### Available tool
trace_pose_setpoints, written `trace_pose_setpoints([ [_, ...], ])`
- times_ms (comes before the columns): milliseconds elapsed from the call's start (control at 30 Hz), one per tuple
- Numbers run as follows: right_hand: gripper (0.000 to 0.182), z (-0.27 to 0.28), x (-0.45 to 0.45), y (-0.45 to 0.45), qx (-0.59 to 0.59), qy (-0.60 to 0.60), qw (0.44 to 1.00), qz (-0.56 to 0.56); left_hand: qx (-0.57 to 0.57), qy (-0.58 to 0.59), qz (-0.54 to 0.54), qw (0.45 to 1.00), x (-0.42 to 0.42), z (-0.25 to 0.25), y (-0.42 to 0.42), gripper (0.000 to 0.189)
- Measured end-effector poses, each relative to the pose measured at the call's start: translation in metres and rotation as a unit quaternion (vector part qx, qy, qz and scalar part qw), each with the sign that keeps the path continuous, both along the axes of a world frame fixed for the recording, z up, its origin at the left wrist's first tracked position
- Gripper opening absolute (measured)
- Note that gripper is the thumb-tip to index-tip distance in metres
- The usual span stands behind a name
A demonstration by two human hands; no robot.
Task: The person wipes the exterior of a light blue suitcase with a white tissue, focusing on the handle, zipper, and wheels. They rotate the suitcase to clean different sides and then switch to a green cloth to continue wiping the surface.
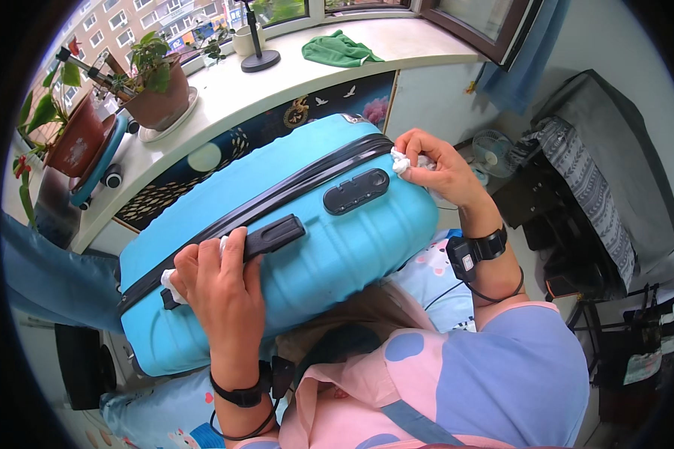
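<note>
A turquoise hard-shell suitcase (337, 264) lies on its side before me, its black zipper (292, 193) running along the top face. My left hand (224, 286) is over the black carry handle (275, 234), its fingers curled around a crumpled white wipe (171, 285), which partly shows beneath them. At the far right end of the zipper, my right hand (435, 165) pinches another piece of crumpled white wipe (400, 161) against the shell's edge. A black combination lock (356, 192) sits between the two hands. The fingers hide part of the handle.
Behind the suitcase runs a white windowsill (224, 101) with potted plants (160, 95), a black stand (260, 60) and a green cloth (340, 49). An open window sash (483, 25) juts in at upper right. A fan (491, 150) stands at right. Cables hang from both wrist straps.
</note>
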State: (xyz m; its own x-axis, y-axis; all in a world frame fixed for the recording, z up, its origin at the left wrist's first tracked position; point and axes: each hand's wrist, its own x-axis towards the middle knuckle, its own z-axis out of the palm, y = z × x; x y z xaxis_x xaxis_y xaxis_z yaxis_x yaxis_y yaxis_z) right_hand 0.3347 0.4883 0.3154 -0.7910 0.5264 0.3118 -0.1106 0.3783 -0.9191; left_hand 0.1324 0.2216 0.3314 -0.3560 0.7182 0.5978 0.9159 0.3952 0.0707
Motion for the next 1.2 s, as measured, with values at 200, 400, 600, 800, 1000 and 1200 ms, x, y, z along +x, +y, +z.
trace_pose_setpoints([
  [200,0.014,0.0,0.003,0.005,-0.086,0.029,0.996,0.005,-0.001,0.008,0.006,1.0,0.003,0.002,-0.002,0.037],
  [400,0.028,0.032,-0.018,-0.04,0.241,-0.027,0.97,-0.004,-0.005,0.01,0.008,1.0,0.003,0.003,-0.002,0.037],
  [600,0.037,0.036,-0.027,-0.049,0.372,-0.087,0.924,0.019,-0.005,0.005,0.011,1.0,0.004,0.003,-0.009,0.038],
  [800,0.034,0.031,-0.025,-0.049,0.339,-0.073,0.937,0.03,-0.003,0.009,0.015,1.0,0.007,0.0,-0.011,0.04],
  [1000,0.034,0.028,-0.03,-0.049,0.337,-0.051,0.94,0.023,0.001,0.007,0.003,1.0,0.001,0.0,-0.009,0.041],
  [1200,0.032,0.032,-0.041,-0.055,0.337,-0.068,0.939,0.031,0.01,0.012,0.009,1.0,-0.011,-0.008,-0.017,0.043],
])
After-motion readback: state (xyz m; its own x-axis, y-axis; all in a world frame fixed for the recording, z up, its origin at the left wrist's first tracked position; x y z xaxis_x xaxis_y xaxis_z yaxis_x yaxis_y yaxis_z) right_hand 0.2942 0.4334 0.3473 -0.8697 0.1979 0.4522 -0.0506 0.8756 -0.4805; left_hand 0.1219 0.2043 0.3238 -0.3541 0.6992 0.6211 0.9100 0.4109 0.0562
